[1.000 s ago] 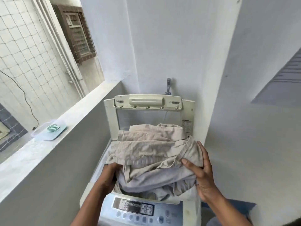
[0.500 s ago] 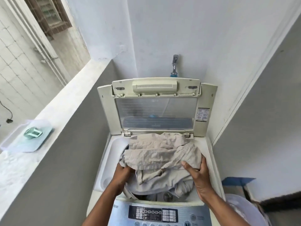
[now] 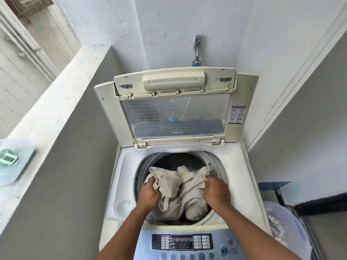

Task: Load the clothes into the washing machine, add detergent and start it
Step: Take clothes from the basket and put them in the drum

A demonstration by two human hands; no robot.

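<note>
The beige clothes (image 3: 185, 192) sit bunched in the drum (image 3: 210, 166) of the washer (image 3: 127, 177), half below its rim. My left hand (image 3: 149, 195) grips a fold on one side, my right hand (image 3: 216, 190) clutches the other. The lid (image 3: 174, 107) stands upright behind. A tap (image 3: 197, 47) juts from the wall above.

Crumpled beige clothes (image 3: 180, 192) sit inside the open washing machine (image 3: 127, 177) drum.
</note>
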